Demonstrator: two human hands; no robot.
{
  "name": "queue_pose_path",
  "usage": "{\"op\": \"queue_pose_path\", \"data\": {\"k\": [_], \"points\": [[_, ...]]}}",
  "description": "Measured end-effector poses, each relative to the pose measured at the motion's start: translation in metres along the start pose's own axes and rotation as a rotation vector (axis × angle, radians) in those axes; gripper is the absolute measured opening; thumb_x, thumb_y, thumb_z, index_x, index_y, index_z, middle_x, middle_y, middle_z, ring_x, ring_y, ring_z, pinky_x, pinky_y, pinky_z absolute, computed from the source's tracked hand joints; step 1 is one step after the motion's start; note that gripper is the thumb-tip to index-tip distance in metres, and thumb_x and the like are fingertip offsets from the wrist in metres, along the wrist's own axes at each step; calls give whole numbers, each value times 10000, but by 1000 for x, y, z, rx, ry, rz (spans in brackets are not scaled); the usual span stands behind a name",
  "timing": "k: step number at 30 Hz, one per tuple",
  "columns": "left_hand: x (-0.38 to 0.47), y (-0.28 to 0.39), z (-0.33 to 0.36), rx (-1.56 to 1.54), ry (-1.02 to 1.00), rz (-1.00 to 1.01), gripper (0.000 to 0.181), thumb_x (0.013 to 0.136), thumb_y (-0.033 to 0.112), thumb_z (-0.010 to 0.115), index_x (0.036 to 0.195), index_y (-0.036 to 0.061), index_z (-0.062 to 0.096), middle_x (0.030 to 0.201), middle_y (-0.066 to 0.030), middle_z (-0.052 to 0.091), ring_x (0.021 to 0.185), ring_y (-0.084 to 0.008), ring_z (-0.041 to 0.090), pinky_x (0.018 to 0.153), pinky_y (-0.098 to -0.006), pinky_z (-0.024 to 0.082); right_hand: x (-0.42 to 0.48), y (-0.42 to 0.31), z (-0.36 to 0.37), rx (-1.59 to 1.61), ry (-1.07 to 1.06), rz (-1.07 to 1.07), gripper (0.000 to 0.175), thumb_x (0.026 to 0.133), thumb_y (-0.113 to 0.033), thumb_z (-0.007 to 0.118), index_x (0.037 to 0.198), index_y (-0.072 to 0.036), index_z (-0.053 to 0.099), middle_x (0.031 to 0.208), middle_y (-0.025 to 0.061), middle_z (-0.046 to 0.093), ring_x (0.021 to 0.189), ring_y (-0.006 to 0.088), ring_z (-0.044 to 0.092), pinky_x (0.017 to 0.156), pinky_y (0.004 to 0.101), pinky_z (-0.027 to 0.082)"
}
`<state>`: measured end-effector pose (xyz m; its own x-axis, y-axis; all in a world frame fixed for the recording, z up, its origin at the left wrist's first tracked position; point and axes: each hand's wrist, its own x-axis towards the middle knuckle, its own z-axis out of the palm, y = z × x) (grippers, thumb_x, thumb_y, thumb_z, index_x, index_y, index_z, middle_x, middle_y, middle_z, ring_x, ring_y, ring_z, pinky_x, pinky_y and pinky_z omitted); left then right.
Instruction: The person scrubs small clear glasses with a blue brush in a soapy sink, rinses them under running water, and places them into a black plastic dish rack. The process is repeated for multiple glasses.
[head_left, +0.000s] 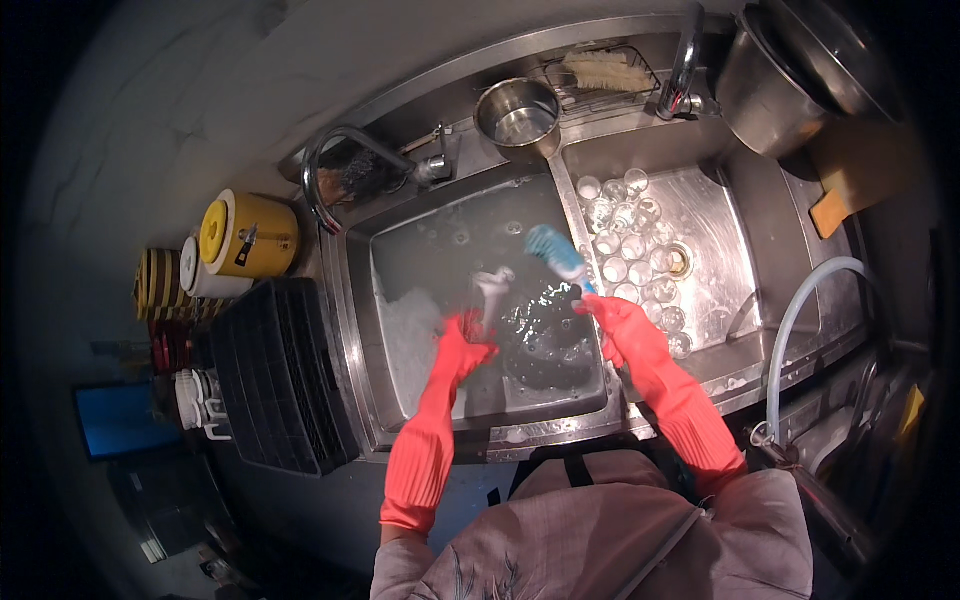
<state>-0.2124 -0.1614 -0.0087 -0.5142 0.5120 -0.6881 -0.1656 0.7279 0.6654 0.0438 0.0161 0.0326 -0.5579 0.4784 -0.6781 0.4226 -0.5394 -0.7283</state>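
Both hands wear red rubber gloves. My left hand (469, 337) is closed around a clear drinking glass (486, 300) over the soapy water of the left sink basin (442, 255); foam or water blurs at its mouth. In my right hand (611, 315), near the divider between the basins, is the handle of a blue bottle brush (555, 251), its head pointing up and left over the water. Several clear glasses (634, 247) stand grouped in the right sink basin (720, 247), around and left of the drain.
A steel saucepan (517, 116) sits behind the divider. Curved faucets (352, 135) rise at the back. Large steel pots (772, 90) stand at back right, a pale hose (784, 337) arches at right. Black crates (274, 375) and a yellow drink cooler (259, 236) are at left.
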Motion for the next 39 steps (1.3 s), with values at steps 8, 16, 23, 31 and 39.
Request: {"op": "queue_pose_path", "data": {"k": [8,16,23,31,39], "points": [[-28,-10,23,-1272,-761,-406,754,850,66,656,1557,-16,407,1085,-82,671,857,-139,617,592,-192,498,-13,-4,43,-207,-61,-14,569,985,-631,615,1226,-132,746,800,30,673,636,151,578,594,339,458],[-19,-30,16,-1472,-858,-315,640,885,76,621,1493,-41,461,1178,-117,674,840,-155,621,610,-230,530,-22,52,58,53,-126,-244,630,1012,-598,586,1389,-97,648,1193,149,731,1177,254,680,977,392,508],[-53,34,20,-406,-427,-198,470,864,104,696,1319,13,628,1031,-59,705,853,-150,672,653,-230,527,-34,4,46,-339,138,-64,625,1025,-581,584,1390,-80,656,1168,118,748,1121,185,681,990,335,517],[-35,16,35,1036,343,136,375,934,203,657,1297,123,602,1034,-152,729,991,-345,718,793,-493,574,-21,-9,46,-255,56,-73,546,1046,-526,574,1317,-65,682,1076,104,730,1048,187,663,917,344,516],[0,-35,6,1405,536,444,310,976,244,593,1286,225,596,1084,-74,723,1056,-341,689,670,-572,513,19,76,53,-688,188,-653,390,1079,-409,569,1192,-72,731,858,88,660,802,145,607,686,336,514]]}}
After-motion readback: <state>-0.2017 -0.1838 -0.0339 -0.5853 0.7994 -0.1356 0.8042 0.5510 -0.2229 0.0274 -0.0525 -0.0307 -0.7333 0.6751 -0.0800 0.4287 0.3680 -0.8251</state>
